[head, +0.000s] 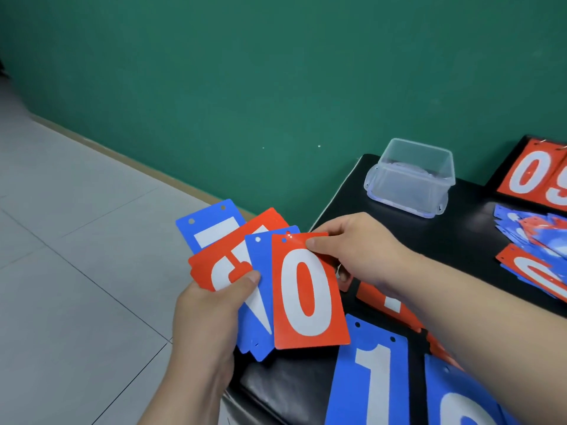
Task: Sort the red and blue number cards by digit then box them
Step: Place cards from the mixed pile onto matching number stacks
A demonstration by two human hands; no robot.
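Red 0 card (pixel 310 296) sits centre frame, upright, white digit facing up, held over the left edge of the black worktop (pixel 352 194). Right hand (pixel 362 250) pinches its top right corner, fingers (pixel 319 243) clamped on the card edge with the thumb. Card overlaps a fan of cards (pixel 233 256) just left of it: blue, red, blue, digits partly covered. Left hand (pixel 208 317) grips that fan from below, fingers curled round the back, thumb pressed on the front where red meets blue.

Lower right, blue 1 card (pixel 368 378) lies flat on the worktop, another blue card beside it cut off by the frame edge; more red cards lie partly hidden under the right forearm. Right edge, loose pile of blue and red cards (pixel 534 240), overlapping, digits mostly unreadable. Upper right, clear plastic box (pixel 411 176) stands on the worktop well apart from both hands, looks rim-down. Far upper right, black-framed board (pixel 537 176) shows red 0 and 9 cards side by side.

Green wall (pixel 245 72) across the top, grey tiled floor (pixel 61 210) at left.
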